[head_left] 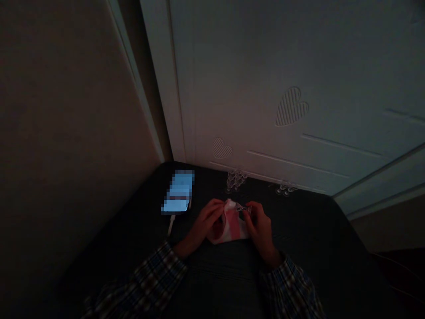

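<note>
Plaid sleeves [156,274] are covering both forearms, nearer the camera than the pink-and-white cloth [234,225], which is sitting between the two hands; dim light is hiding whether its lower edge is touching the dark surface [222,281]. At the cloth's upper left, the left hand [208,218] is pinching the fabric, its fingers curling narrowly over the edge. At the cloth's upper right, the right hand [261,223] is holding a small clear piece [241,208] in closely drawn fingers, and that piece is overlapping the cloth's top edge in view. Just beyond the cloth, a cluster of clear pieces [235,179] is lying; a smaller cluster [285,190] is lying beyond it to the right. Left of the cloth, a phone [178,192] is glowing, its white cable [171,225] trailing toward the near side. Farther beyond the cloth, a white panel [239,88] is showing raised hearts [291,107].
</note>
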`<state>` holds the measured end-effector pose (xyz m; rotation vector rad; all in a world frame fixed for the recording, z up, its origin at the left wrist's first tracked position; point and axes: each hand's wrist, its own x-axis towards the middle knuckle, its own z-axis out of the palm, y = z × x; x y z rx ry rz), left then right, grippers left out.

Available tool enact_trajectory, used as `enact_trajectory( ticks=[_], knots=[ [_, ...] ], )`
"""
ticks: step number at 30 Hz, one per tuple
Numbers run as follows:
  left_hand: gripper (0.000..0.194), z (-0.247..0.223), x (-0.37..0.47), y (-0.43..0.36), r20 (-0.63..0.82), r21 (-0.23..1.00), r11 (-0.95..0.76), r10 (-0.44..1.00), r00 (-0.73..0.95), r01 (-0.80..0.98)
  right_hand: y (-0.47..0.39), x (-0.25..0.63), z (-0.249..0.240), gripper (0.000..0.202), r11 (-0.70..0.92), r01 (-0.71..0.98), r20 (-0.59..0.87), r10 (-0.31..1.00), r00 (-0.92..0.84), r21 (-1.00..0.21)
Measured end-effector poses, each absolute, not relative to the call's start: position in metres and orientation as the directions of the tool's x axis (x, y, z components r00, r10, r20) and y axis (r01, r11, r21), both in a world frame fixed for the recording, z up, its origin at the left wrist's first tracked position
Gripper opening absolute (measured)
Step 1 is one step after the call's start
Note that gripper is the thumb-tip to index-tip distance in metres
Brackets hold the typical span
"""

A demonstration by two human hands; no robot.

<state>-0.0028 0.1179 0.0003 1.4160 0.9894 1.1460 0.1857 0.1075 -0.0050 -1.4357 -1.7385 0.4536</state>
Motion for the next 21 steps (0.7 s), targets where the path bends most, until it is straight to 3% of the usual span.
enact_trajectory(
  ticks=[6, 21],
  knots=[
    [0.024, 0.0026, -0.0038, 0.1172, 0.171, 0.974, -0.203, 0.949, 0.265, 0.100, 0.1072, 0.1854, -0.0040, 0.016, 0.320, 0.603, 0.340, 0.937, -0.085, -0.731],
    [0.019, 0.0005, -0.0055, 0.1191, 0.151, 0.980, -0.184, 0.938, 0.313, 0.077, 0.1058, 0.1867, -0.0021, 0.016, 0.375, 0.603, 0.352, 0.922, -0.163, -0.704]
  ],
)
